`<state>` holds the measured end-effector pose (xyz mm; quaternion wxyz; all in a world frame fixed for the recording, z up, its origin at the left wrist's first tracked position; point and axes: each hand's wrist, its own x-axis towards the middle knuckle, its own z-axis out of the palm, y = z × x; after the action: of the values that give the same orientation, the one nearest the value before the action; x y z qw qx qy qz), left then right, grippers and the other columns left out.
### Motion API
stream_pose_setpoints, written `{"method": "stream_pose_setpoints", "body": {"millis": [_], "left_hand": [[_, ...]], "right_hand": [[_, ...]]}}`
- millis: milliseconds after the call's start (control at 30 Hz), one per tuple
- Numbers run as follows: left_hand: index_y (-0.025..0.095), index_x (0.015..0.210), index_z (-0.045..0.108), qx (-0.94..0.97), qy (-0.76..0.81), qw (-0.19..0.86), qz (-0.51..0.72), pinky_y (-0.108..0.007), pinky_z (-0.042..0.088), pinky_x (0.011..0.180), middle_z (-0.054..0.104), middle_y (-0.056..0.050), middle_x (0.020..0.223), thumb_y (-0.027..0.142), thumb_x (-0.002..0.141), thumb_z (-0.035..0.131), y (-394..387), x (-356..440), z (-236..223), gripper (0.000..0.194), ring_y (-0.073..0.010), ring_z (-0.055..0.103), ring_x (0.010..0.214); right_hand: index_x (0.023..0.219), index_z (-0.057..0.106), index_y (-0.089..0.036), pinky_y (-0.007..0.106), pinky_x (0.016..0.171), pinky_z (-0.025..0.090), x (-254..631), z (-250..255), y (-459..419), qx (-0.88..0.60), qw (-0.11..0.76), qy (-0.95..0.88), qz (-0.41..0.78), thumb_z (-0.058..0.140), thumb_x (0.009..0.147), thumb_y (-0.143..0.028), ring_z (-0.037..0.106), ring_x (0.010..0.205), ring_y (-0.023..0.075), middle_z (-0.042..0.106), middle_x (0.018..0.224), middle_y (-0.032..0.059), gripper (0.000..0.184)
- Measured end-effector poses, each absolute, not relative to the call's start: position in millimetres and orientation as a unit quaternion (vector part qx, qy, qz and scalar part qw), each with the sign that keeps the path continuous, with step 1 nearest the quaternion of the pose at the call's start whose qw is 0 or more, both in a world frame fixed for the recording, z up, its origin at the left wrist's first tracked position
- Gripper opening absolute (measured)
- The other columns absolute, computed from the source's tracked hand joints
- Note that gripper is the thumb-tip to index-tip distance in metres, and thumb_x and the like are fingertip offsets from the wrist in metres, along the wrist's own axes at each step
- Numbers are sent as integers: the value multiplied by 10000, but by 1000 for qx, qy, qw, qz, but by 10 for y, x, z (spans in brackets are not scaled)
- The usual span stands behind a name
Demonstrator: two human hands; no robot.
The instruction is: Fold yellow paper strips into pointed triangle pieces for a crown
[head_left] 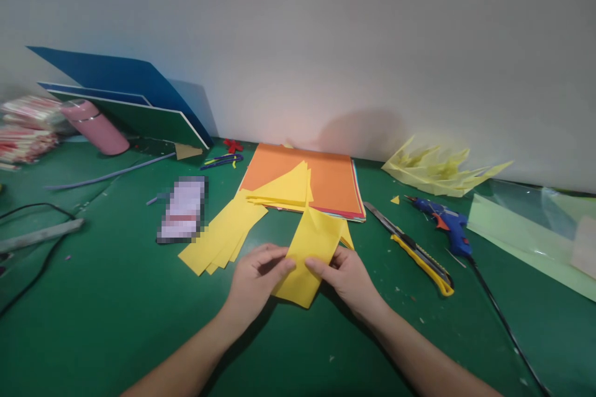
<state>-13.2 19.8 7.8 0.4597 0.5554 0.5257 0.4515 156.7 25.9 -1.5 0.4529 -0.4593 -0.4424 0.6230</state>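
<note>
A rectangular piece of yellow paper (313, 236) is held up over the green table, tilted, with a crease near its top. My left hand (256, 279) pinches its left edge between thumb and fingers. Its right edge is gripped by my right hand (349, 276), the thumb lying on the front face. Behind it, folded yellow paper triangles (284, 189) are stacked on a pile of orange paper (321, 167). Several yellow paper strips (221, 236) lie fanned out to the left. Part of another yellow piece (347, 237) shows behind my right hand.
Right of my hands lie a yellow box cutter (421, 263) and a blue glue gun (442, 220) with its cord. A pale yellow folded-paper shape (440, 170) stands behind them. On the left are a blurred-out phone (184, 208), a pink bottle (95, 127) and leaning boards (125, 118).
</note>
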Motion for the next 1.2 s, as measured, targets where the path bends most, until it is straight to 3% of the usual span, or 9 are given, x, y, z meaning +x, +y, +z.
{"method": "stream_pose_setpoints", "body": {"millis": [667,867,933,1067,1200], "left_hand": [[206,739,737,549,521,477,447,-280,527,664,663,-34,788,354,705,679,196,-134,85,163,-180,619,747],[214,961,642,532,525,469,470,-229,494,559,651,-29,885,310,698,674,177,-113,66,282,-115,549,608],[213,913,647,562,513,457,460,-244,510,617,651,-56,991,295,731,636,158,-118,77,201,-132,582,687],[237,963,698,627,492,441,413,-341,473,910,638,-73,1134,277,784,568,130,-147,102,225,-227,540,1124],[254,1150,635,624,492,480,371,-360,484,909,556,-63,1300,301,792,558,125,-172,96,370,-244,466,1232]], "right_hand": [[828,733,-204,391,755,574,1563,-18,265,-452,456,-423,640,798,590,-449,702,831,275,749,872,63,348],[824,736,-197,397,753,571,1558,-22,254,-459,445,-423,642,809,577,-449,700,824,279,746,897,74,360],[814,737,-196,392,742,572,1553,-21,255,-459,438,-425,646,814,566,-453,701,803,273,746,875,70,364],[818,733,-188,387,732,562,1547,-13,262,-442,448,-423,652,778,597,-516,695,757,253,741,817,56,398],[859,720,-176,388,714,546,1554,-4,260,-441,462,-419,646,722,660,-560,680,717,242,732,821,58,433]]}}
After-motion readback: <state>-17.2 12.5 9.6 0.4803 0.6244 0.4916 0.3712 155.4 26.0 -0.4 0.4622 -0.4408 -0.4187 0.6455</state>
